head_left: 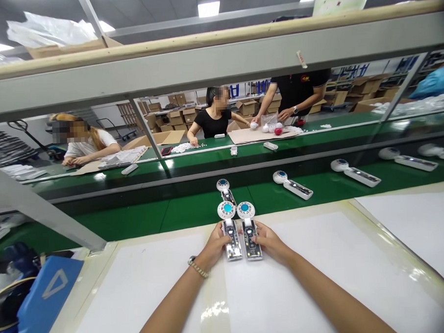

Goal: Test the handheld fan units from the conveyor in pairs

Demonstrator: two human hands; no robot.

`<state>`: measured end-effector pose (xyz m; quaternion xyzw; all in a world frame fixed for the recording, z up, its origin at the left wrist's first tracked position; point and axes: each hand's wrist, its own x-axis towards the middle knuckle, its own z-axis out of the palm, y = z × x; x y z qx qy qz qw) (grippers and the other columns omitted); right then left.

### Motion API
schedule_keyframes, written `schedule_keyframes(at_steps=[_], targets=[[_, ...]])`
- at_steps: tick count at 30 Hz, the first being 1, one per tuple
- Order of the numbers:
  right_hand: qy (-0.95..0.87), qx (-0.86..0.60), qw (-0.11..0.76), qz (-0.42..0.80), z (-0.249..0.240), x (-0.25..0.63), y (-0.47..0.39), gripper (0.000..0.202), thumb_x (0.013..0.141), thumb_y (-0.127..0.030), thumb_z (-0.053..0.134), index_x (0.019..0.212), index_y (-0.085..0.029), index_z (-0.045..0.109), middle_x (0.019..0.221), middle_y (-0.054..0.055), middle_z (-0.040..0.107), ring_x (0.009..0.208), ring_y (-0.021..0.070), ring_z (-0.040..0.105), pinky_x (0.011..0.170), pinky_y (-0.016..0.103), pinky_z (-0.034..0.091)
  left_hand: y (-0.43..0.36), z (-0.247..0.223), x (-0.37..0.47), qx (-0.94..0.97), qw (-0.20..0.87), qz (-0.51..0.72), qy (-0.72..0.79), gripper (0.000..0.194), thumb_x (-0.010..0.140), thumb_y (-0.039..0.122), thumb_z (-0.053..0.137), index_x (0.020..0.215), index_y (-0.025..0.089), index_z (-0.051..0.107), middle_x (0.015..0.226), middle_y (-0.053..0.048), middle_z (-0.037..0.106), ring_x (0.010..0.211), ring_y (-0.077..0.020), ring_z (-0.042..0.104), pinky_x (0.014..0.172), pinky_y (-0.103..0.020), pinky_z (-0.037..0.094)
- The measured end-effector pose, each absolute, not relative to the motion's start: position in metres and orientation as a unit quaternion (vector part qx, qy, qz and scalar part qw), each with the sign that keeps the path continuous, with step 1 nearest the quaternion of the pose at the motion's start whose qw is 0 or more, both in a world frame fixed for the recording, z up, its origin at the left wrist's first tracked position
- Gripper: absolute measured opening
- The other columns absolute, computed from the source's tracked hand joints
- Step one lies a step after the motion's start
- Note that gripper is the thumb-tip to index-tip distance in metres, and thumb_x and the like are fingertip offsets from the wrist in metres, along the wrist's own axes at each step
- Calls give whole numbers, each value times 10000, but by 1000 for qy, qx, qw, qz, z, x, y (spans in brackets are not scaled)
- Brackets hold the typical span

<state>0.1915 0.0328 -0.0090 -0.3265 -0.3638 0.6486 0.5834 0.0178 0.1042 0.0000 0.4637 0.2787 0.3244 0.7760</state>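
Observation:
My left hand [215, 246] is closed around a white handheld device [232, 247] with a round head, a blue disc and a dark see-through handle. A matching handheld device [251, 248] is gripped in my right hand [269, 242]. Both are held side by side over the near edge of the white work surface, heads pointing away and almost touching, thumbs on the handles. Just beyond their heads, a third such device [226, 191] lies on the green conveyor belt [187, 207]; its lower end is partly hidden.
More devices, such as this one [298, 188], lie along the belt to the right. A metal post [43, 206] and a blue plastic bin [60, 291] stand at left. Across the line, several people work beside cardboard [239, 136] and small white parts [182, 147]. A shelf beam [217, 56] crosses above.

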Motion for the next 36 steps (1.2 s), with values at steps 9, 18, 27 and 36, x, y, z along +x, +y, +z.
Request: schedule_keyframes(at_steps=[9,18,27,36], targets=[[-370,-312,591,646,-13,193,33,608,597,-228,741,1140,-212,470,1125,93,610,1054,268,555,912,431,412,105,0,17,499,765,307,266,557,597,58,665,1078,172,407,1046,-101,578,957,-221,565,793,-338,443],[-368,-310,590,649,-21,192,36,637,576,-227,755,1144,-216,464,1080,91,624,1017,266,572,886,429,417,103,2,17,494,765,304,280,567,577,53,649,1075,173,406,1012,-88,588,935,-221,574,763,-324,447],[-384,-317,592,634,-10,188,35,642,564,-252,757,1133,-208,464,1135,105,601,1074,289,538,917,446,394,105,2,16,493,772,305,260,584,582,33,608,1105,168,386,1022,-109,594,938,-238,580,799,-368,451],[-390,-326,582,635,-7,187,34,646,568,-266,750,1138,-196,454,1093,115,623,1021,300,570,878,447,410,107,-5,14,484,781,302,253,587,593,33,611,1115,181,389,1009,-95,587,963,-243,571,816,-371,445]])
